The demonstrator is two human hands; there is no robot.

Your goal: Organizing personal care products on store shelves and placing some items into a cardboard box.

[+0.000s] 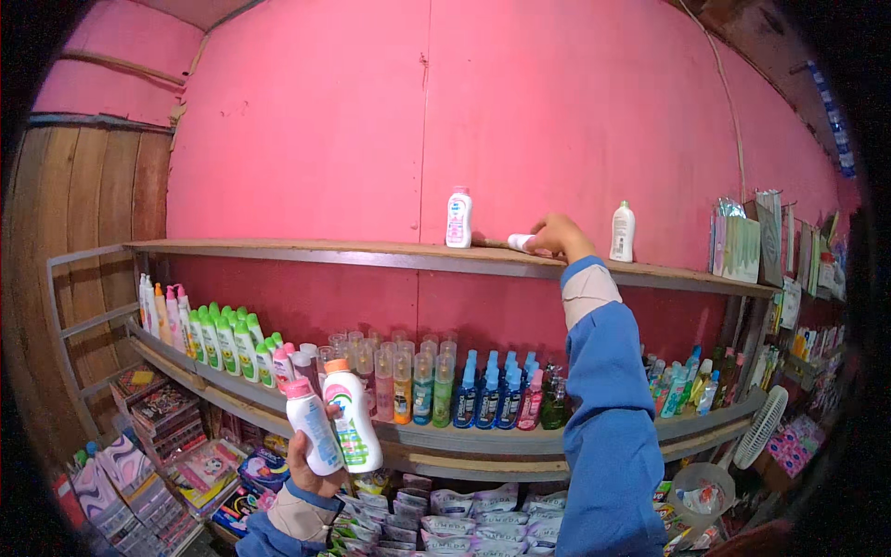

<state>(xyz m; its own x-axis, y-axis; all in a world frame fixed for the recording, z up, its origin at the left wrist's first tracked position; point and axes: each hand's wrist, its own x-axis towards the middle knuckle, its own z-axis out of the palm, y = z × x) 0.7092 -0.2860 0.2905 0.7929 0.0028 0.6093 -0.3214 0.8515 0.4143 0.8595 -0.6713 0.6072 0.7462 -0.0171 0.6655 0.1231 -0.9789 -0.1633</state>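
Observation:
My left hand, low in front of the shelves, is closed round two white plastic bottles. One bottle has a pink cap; the other has an orange cap and a green-patterned label. Up on the top shelf, my right hand has its fingers closed on a white bottle that lies on its side, partly hidden by the fingers. Left of it stands a white bottle with a pink label. To the right of my hand is an upright cream bottle with a pale green cap.
Below, a shelf holds rows of green-capped bottles, clear-capped spray bottles and blue bottles. Plastic packs fill the space underneath. At the right are a white fan and a translucent bucket.

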